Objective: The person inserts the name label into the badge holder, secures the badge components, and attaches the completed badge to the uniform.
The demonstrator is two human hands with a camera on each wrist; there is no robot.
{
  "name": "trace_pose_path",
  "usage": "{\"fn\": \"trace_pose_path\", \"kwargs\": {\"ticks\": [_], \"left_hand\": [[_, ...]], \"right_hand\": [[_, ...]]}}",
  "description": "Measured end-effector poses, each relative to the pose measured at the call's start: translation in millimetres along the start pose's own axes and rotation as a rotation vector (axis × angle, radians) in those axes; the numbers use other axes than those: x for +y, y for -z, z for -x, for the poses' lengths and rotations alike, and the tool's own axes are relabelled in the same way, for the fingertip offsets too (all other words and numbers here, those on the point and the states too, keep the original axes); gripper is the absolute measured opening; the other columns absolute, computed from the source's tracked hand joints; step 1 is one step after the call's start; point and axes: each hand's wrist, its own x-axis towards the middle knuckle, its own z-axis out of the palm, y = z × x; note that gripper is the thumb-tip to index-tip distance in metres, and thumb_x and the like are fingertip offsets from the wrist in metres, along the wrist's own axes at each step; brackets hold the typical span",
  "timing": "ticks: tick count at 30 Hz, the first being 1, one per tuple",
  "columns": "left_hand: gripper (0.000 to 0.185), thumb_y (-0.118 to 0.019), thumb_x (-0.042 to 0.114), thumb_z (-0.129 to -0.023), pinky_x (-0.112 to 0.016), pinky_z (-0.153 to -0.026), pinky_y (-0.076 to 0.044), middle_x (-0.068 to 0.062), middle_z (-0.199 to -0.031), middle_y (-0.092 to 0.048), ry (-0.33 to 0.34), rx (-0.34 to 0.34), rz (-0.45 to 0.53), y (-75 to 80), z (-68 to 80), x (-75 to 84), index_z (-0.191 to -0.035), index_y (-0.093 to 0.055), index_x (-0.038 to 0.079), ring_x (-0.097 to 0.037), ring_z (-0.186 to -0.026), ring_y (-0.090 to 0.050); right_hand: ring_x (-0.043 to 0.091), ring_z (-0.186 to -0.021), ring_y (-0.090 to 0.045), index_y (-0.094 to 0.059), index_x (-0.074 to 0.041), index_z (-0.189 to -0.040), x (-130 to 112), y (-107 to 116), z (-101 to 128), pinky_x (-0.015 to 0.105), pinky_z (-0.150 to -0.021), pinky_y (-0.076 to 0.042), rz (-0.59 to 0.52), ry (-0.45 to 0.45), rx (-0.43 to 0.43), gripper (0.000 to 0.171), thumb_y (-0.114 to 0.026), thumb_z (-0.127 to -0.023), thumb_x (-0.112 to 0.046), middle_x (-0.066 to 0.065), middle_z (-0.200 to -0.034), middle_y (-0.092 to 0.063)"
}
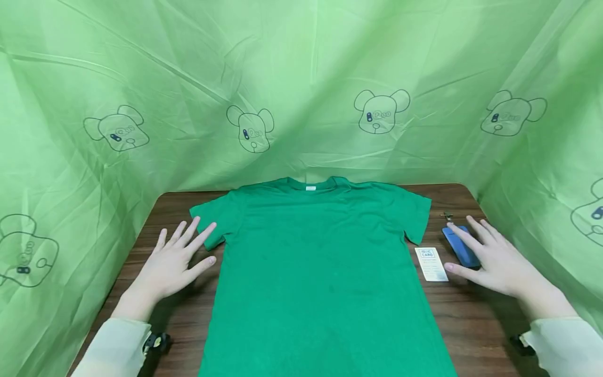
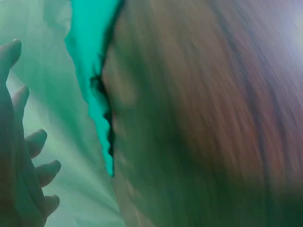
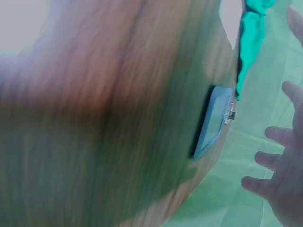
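Note:
A green short-sleeved T-shirt (image 1: pixel 315 272) lies spread flat, its collar with a white label at the far side. My left hand (image 1: pixel 176 262) hovers with fingers spread beside the left sleeve, holding nothing; the left wrist view shows the same hand (image 2: pixel 23 142) near the sleeve (image 2: pixel 94 90). Over on the right, my right hand (image 1: pixel 499 256) is spread out too and overlaps a blue badge holder (image 1: pixel 459 246) with a metal clip (image 1: pixel 447 215). A white printed card (image 1: pixel 431 264) lies between the shirt and that hand. The right wrist view shows the holder (image 3: pixel 214 120) flat below the fingers.
The dark wooden table (image 1: pixel 183 335) carries all of these things. Light green cloth (image 1: pixel 301 68) with bear-head prints hangs behind the table and along both sides. A dark wrist strap (image 1: pixel 157 343) shows at the left cuff, and another (image 1: pixel 522 345) at the right cuff.

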Motion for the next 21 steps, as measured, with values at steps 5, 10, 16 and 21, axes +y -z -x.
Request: {"fn": "trace_pose_path", "kwargs": {"ticks": [5,10,16,21], "left_hand": [[0.085,-0.056,0.065,-0.109,-0.079,-0.124,-0.017,-0.015,-0.181,-0.019,0.018,-0.021,0.082,3.9,-8.1,13.3,-0.176,-0.010,0.041,-0.049,-0.161,-0.028],[0.085,-0.056,0.062,-0.110,-0.073,-0.122,-0.031,-0.016,-0.178,-0.030,0.028,-0.008,0.207,3.2,-17.4,30.3,-0.176,-0.007,0.040,-0.044,-0.160,-0.035],[0.084,-0.057,0.058,-0.111,-0.067,-0.119,-0.041,-0.015,-0.173,-0.039,0.041,0.031,0.365,-0.6,-31.3,57.1,-0.177,-0.009,0.037,-0.041,-0.155,-0.045],[0.082,-0.056,0.059,-0.111,-0.067,-0.110,-0.050,-0.019,-0.158,-0.059,0.046,0.060,0.433,-15.2,-48.7,81.0,-0.177,-0.017,0.030,-0.043,-0.137,-0.063]], "right_hand": [[0.065,-0.151,-0.027,-0.032,-0.020,-0.173,-0.9,0.1,-10.0,0.087,-0.106,-0.030,-0.058,-0.048,0.001,0.091,-0.075,-0.100,-0.053,0.037,-0.166,-0.035],[0.065,-0.137,-0.039,-0.038,-0.010,-0.169,3.2,-5.0,-14.2,0.083,-0.096,-0.040,-0.124,-0.072,0.075,0.082,-0.076,-0.103,-0.042,0.039,-0.151,-0.049],[0.071,-0.130,-0.040,-0.041,-0.003,-0.165,7.7,-16.1,-14.7,0.083,-0.095,-0.037,-0.182,-0.119,0.117,0.078,-0.075,-0.104,-0.037,0.046,-0.147,-0.045],[0.068,-0.129,-0.042,-0.052,0.000,-0.157,9.0,-19.6,-14.1,0.081,-0.095,-0.037,-0.215,-0.177,0.152,0.065,-0.071,-0.107,-0.037,0.043,-0.147,-0.048]]}}
